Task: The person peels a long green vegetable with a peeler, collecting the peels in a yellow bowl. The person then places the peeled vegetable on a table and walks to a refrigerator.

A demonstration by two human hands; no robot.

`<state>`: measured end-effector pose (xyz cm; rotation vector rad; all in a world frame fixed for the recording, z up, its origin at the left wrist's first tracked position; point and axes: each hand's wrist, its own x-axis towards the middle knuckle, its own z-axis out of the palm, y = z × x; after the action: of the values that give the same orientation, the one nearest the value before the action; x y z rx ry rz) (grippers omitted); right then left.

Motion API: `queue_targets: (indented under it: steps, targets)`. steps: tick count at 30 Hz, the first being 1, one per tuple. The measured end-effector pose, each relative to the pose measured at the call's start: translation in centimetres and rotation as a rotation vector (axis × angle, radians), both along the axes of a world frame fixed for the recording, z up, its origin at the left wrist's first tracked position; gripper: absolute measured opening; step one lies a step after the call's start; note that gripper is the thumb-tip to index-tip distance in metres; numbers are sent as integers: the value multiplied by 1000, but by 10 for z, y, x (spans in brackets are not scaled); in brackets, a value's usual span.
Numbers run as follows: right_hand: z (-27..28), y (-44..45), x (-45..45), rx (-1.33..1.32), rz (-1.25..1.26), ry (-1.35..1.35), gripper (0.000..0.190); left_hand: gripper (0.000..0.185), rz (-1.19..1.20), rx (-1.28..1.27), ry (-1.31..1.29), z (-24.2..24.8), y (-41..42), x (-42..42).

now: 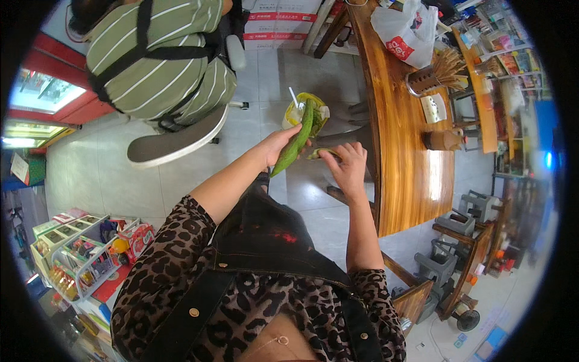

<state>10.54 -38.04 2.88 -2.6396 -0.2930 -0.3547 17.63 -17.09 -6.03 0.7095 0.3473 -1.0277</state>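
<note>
My left hand (281, 144) grips a long green gourd (295, 144), which looks like a luffa, around its middle. It is held slantwise, its lower end pointing toward me. Just to the right, my right hand (347, 165) pinches a small, thin, greenish object (320, 154) between thumb and fingers; whether it is a peeler or a strip of peel I cannot tell. The object's tip is close to the gourd, a little apart from it. Below the gourd's far end stands a waste bin with a yellow liner (291, 122), holding green scraps and a white stick-like thing.
A wooden table (398, 181) runs along the right, bearing a white plastic bag (409, 34), a chopstick holder (420, 81) and a brown jug (441, 139). At upper left a person in a striped shirt (154, 68) sits on a chair (181, 140). Goods (86, 253) crowd the lower left.
</note>
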Motion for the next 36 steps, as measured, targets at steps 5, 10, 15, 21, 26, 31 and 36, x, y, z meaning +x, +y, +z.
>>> queue_targets:
  steps: [5,10,15,21,26,31,36]
  targets:
    - [-32,17,72,-100,106,-36,29,48,-16,13,182,-38,-32,75]
    - [-97,8,124,-94,305,-164,34,45,54,-42,220,-99,-47,114]
    - [-182,-16,182,-69,468,-147,41,42,137,-65,237,-161,-59,137]
    - [-287,-42,234,-106,490,-209,41,38,182,16,162,-247,-71,170]
    - [-383,-73,274,77,425,-109,39,36,92,44,65,-315,-72,178]
    - [-499,-123,309,317,264,49,34,41,-103,-47,-112,-357,-62,179]
    - [-594,-174,317,216,-72,94,32,56,-204,-200,-163,-375,-39,162]
